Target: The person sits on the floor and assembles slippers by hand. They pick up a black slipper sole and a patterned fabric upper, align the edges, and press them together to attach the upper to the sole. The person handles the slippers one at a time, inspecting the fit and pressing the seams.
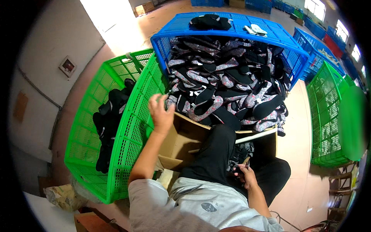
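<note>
My left hand (160,113) is raised beside the left edge of a heap of slippers (206,110), fingers bent and apart, with nothing visible in them. The slippers have black soles and flower-patterned parts, and they spill from a blue plastic crate (295,58) lying on its side. Low by my right thigh, my right hand (247,176) is closed around a small dark, pointed tool (246,161) that looks like snips. Below its tip is a pile of dark and grey scraps (241,152) inside a cardboard box (179,135); my legs hide part of the box.
A green basket (129,127) at the left contains black slippers (110,123). A white rod (257,135) lies across the cardboard box. Black pieces (210,22) and a pale item (258,29) rest on the crate's top. Another green basket (324,116) stands at the right.
</note>
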The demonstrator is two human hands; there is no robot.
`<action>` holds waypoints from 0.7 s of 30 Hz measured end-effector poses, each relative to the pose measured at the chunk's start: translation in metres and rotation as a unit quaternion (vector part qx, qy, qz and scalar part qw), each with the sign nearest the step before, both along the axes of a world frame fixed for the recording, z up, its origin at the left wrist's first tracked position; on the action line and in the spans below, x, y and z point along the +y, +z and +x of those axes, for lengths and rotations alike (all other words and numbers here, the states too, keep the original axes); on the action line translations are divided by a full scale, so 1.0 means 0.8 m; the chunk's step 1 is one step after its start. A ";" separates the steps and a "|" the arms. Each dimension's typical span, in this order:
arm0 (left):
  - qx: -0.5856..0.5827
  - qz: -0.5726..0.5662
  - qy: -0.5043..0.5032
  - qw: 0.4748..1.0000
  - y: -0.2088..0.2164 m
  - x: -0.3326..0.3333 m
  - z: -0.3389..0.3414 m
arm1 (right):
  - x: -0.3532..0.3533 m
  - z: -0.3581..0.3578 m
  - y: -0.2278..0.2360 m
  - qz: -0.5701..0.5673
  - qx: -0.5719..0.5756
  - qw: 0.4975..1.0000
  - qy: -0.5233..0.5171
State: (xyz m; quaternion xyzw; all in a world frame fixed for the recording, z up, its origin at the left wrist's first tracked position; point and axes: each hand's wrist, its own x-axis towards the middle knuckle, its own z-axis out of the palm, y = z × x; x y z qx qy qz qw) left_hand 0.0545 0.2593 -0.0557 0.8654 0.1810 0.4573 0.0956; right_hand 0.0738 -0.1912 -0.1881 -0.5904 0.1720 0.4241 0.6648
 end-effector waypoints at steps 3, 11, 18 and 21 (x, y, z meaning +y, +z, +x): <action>0.074 -0.063 -0.082 0.992 -0.075 -0.031 0.047 | -0.004 0.002 -0.008 -0.008 -0.002 1.000 -0.006; 0.412 -0.176 -0.126 0.885 -0.238 -0.058 0.164 | 0.015 0.005 -0.010 -0.016 0.003 1.000 -0.023; 0.429 -0.186 0.006 0.884 -0.275 -0.062 0.214 | -0.003 0.006 -0.068 0.040 -0.038 0.997 -0.046; 0.490 -0.112 -0.083 0.861 -0.265 -0.056 0.213 | -0.006 0.006 -0.076 0.036 -0.030 0.997 -0.055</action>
